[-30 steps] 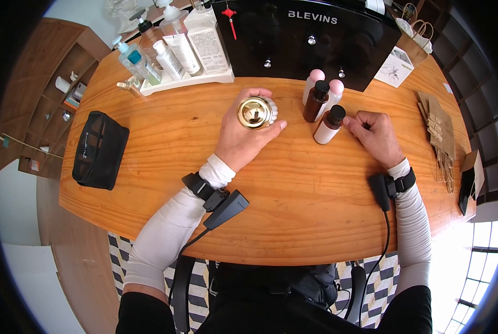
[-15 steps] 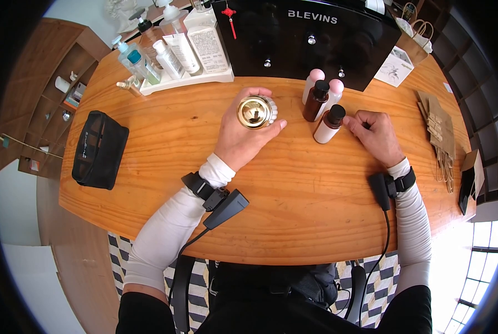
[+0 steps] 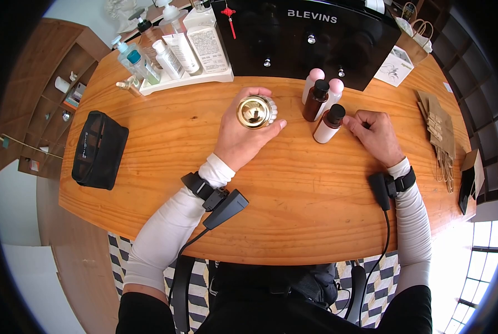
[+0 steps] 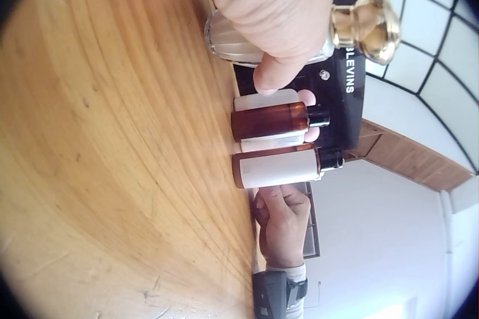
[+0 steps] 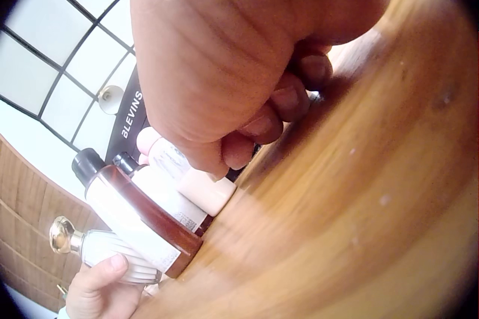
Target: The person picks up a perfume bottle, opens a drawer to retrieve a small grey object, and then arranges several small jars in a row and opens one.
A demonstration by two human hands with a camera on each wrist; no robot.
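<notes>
One ribbed, gold-capped bottle [image 3: 254, 112] is upright at 12 o'clock from the centre of the tabletop [image 3: 271, 195], clamped in my left hand [image 3: 240, 138]. My right hand [image 3: 376, 136], fingers curled, sits apart at 2 o'clock, near the front brown bottle [image 3: 328, 129]; I cannot tell whether they touch. Rear brown bottle [image 3: 314, 104]: 11 o'clock from the front one. Black pouch [image 3: 99, 153]: 9 o'clock.

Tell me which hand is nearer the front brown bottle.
Right. The right hand is curled just to the right of the front brown bottle; the left hand is farther off to its left, across bare wood, around the gold-topped bottle.
</notes>
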